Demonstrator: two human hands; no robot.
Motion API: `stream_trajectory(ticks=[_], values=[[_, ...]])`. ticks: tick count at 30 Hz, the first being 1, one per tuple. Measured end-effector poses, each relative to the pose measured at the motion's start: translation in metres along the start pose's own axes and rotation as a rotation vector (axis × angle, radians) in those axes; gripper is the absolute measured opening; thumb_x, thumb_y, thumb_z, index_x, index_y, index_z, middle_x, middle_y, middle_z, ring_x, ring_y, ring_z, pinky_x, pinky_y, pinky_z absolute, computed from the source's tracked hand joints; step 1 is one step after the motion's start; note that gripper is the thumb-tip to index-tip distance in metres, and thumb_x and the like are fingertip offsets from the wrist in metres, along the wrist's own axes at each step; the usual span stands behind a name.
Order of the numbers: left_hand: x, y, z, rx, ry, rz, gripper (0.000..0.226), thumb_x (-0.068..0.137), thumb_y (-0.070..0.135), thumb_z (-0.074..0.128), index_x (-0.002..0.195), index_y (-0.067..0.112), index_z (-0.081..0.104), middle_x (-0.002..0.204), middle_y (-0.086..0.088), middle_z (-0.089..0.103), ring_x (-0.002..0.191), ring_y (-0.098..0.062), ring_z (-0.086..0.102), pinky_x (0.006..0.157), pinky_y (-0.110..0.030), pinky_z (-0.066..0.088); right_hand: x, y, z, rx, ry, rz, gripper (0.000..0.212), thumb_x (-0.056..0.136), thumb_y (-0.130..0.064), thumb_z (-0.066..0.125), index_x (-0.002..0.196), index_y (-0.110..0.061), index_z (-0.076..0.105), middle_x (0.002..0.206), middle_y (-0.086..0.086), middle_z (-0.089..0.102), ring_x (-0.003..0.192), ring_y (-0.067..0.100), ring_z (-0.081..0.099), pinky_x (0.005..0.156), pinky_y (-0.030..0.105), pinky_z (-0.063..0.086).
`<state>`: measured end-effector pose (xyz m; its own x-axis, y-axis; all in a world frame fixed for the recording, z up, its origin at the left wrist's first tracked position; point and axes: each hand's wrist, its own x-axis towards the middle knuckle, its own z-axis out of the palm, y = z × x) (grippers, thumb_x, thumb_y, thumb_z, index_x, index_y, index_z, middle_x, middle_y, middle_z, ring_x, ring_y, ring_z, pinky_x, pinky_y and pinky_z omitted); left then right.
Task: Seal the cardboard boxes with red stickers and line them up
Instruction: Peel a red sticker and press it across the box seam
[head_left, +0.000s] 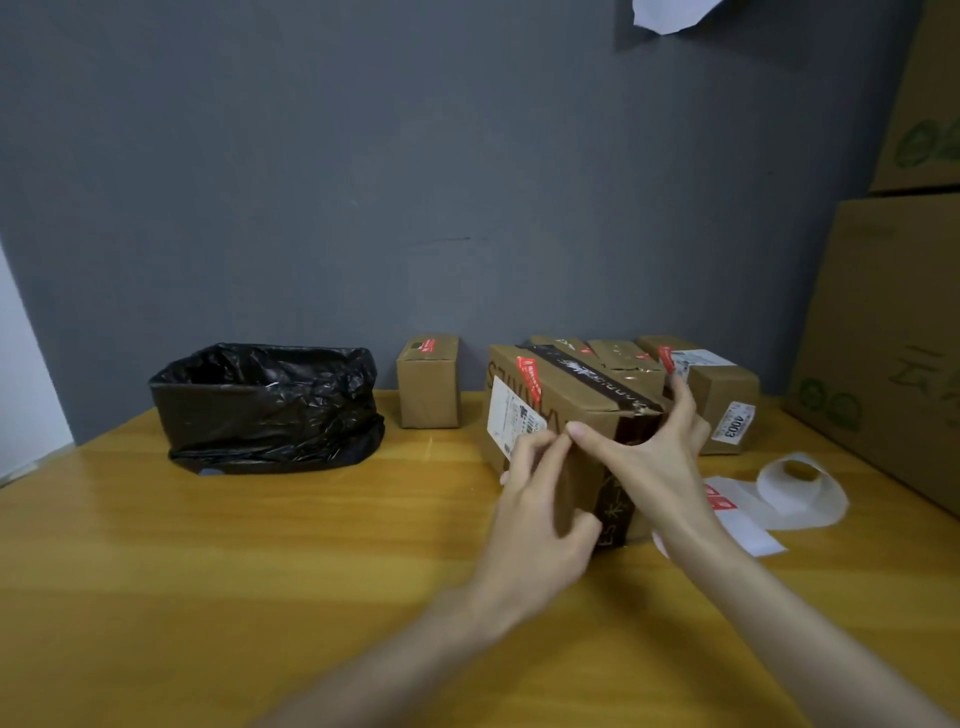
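I see the wooden tabletop (218, 561) running to a grey wall, and along its far edge the cardboard stands: toward the right end, the biggest box (566, 431) sits nearest me, brown, with a dark printed tape band over its top and down its front, a white shipping label on its left face and a red sticker (530, 370) across the top seam. Behind it, more boxes crowd against the far edge, and a small box (428, 382) with its own red sticker stands apart to the left. My right hand (657, 457) spreads over the big box's near top corner, fingers splayed wide, palm pressing, gripping nothing. My left hand (540, 514) rests against the front face, fingers curled, tips pinching at the label's edge.
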<state>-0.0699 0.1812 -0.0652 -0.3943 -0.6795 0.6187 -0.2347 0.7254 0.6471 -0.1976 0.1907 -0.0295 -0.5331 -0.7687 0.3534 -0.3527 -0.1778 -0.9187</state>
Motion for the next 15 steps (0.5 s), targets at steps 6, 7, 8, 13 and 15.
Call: stream_trajectory(ticks=[6,7,8,13,15], values=[[0.000,0.004,-0.003,-0.037,-0.046,0.082,0.058,0.075,0.027,0.041,0.131,0.014,0.048,0.125,0.005,0.043,0.119,0.002,0.039,0.102,-0.013,0.033,0.000,0.003,-0.017,-0.049,0.031,-0.049,0.101,0.066,-0.036,0.081,0.143,-0.034,0.016,0.144,0.000,0.019,0.135,0.022,0.028,0.100,0.027,0.027],[0.004,0.005,-0.006,-0.049,0.004,0.085,0.052,0.078,0.022,0.043,0.129,0.015,0.049,0.124,0.005,0.044,0.118,0.003,0.040,0.102,-0.015,0.034,-0.001,0.004,-0.020,-0.028,0.012,-0.062,0.100,0.066,-0.036,0.081,0.143,-0.036,0.017,0.146,-0.001,0.020,0.135,0.020,0.028,0.101,0.027,0.027],[0.009,0.005,-0.011,-0.053,0.082,0.073,0.047,0.080,0.016,0.044,0.128,0.017,0.048,0.124,0.005,0.043,0.116,0.005,0.040,0.102,-0.015,0.034,-0.003,0.005,-0.023,-0.009,-0.025,-0.075,0.102,0.064,-0.039,0.081,0.143,-0.038,0.016,0.147,-0.004,0.021,0.135,0.019,0.028,0.105,0.031,0.029],[0.049,-0.018,-0.048,-0.044,0.447,-0.195,0.045,0.093,0.018,0.048,0.137,0.019,0.037,0.141,0.004,0.027,0.129,-0.006,0.032,0.110,-0.027,0.026,-0.014,0.001,-0.034,-0.036,-0.231,-0.073,0.116,0.042,-0.066,0.071,0.140,-0.049,0.011,0.149,-0.010,0.024,0.134,0.019,0.034,0.103,0.052,0.040],[0.061,-0.033,-0.059,-0.089,0.465,-0.350,0.048,0.094,0.032,0.048,0.139,0.020,0.036,0.144,0.001,0.029,0.132,-0.015,0.032,0.112,-0.037,0.027,-0.019,0.000,-0.034,-0.026,-0.245,-0.076,0.117,0.044,-0.067,0.075,0.141,-0.047,0.012,0.149,-0.010,0.024,0.135,0.017,0.032,0.106,0.048,0.037]])
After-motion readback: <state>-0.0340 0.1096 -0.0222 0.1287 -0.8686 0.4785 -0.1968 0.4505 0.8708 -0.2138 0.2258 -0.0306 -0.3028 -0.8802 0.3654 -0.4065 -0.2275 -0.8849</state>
